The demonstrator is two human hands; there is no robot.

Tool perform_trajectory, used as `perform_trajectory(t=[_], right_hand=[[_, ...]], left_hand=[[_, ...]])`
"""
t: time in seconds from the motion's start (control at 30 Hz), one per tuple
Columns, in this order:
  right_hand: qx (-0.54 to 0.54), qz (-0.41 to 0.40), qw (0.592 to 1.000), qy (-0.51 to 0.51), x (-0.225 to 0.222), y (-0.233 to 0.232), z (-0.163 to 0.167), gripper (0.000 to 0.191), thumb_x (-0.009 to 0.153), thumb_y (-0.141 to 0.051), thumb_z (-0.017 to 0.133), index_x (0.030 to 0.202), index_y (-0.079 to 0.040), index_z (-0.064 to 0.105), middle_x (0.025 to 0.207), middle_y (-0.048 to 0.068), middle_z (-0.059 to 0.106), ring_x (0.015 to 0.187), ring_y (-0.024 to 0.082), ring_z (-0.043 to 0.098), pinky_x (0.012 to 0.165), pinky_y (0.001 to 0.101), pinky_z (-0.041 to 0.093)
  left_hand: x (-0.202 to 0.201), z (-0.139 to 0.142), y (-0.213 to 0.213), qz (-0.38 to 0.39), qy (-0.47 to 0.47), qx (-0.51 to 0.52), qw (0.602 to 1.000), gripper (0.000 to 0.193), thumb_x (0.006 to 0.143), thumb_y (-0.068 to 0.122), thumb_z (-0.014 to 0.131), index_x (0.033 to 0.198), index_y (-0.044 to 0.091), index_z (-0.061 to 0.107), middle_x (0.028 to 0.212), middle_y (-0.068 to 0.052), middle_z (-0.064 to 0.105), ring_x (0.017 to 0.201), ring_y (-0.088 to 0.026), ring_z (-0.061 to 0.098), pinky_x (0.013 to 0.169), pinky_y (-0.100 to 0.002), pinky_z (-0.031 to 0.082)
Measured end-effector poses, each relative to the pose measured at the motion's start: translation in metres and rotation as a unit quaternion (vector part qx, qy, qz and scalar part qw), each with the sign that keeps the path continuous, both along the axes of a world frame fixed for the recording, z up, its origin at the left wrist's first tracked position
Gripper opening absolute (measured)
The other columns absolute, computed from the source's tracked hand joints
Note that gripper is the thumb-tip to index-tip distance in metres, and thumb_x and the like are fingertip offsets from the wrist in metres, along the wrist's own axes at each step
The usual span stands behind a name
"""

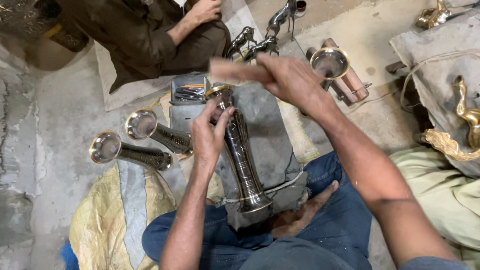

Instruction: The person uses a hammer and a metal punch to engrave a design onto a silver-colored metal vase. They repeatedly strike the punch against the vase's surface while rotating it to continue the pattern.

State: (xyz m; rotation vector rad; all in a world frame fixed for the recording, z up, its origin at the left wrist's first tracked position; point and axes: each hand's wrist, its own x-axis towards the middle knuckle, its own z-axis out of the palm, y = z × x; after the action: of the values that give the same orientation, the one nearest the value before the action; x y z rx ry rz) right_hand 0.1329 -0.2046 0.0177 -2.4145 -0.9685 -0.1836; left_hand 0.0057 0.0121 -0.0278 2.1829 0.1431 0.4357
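A tall dark metal vase (241,155) with a brass rim lies on a grey cloth pad (267,132) over my lap. My left hand (209,132) rests on the vase's upper neck, fingers pinched as if on a small tool; the tool itself is hidden. My right hand (285,77) is raised above the vase mouth, shut on a wooden stick (232,70) that is motion-blurred.
Two similar vases (132,155) (157,132) lie on the floor at left, another vase (330,65) stands behind my right hand. A metal box of tools (189,92) sits beyond the pad. Dark horse figurines (260,45) and a seated person (150,35) are ahead. Brass pieces (467,117) lie right.
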Motion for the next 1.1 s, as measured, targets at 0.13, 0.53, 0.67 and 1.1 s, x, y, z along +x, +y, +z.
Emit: perform_trajectory(t=[0.13,0.53,0.67,1.1], right_hand=[[-0.050,0.068,0.989,-0.117,0.007,0.017,0.013,0.028,0.083,-0.008,0.077,0.103,-0.006,0.057,0.081,0.012,0.070,0.076,0.033,0.071,0.066,0.0501,0.053],[-0.138,0.015,0.974,-0.181,-0.007,0.037,0.017,0.028,0.096,-0.014,0.073,0.121,-0.014,0.060,0.093,0.008,0.074,0.084,0.025,0.073,0.086,0.0546,0.055],[-0.025,0.013,0.992,0.125,-0.018,0.049,0.000,0.080,0.080,-0.045,0.082,0.143,-0.013,0.045,0.114,0.020,0.069,0.097,0.034,0.071,0.089,0.0502,0.055],[-0.003,0.039,0.990,0.137,-0.044,0.078,0.004,0.110,0.072,-0.077,0.074,0.152,-0.011,0.038,0.117,0.030,0.069,0.106,0.042,0.070,0.091,0.0506,0.054]], left_hand=[[-0.012,-0.005,-0.008,0.047,-0.043,-0.054,0.996,0.035,0.095,0.020,0.076,0.127,0.006,0.070,0.078,-0.004,0.078,0.067,-0.010,0.072,0.059,-0.026,0.056],[-0.019,-0.010,-0.013,0.069,-0.101,-0.124,0.985,0.034,0.094,0.013,0.078,0.122,-0.002,0.067,0.081,-0.010,0.076,0.072,-0.012,0.073,0.067,-0.025,0.056],[-0.026,-0.017,-0.006,0.098,-0.186,-0.284,0.935,0.034,0.098,0.012,0.071,0.127,-0.001,0.059,0.092,-0.010,0.076,0.083,-0.015,0.078,0.073,-0.030,0.064],[-0.030,-0.026,-0.007,0.065,-0.164,-0.304,0.936,0.031,0.099,0.009,0.071,0.127,-0.002,0.062,0.095,-0.010,0.075,0.082,-0.015,0.073,0.070,-0.027,0.063]])
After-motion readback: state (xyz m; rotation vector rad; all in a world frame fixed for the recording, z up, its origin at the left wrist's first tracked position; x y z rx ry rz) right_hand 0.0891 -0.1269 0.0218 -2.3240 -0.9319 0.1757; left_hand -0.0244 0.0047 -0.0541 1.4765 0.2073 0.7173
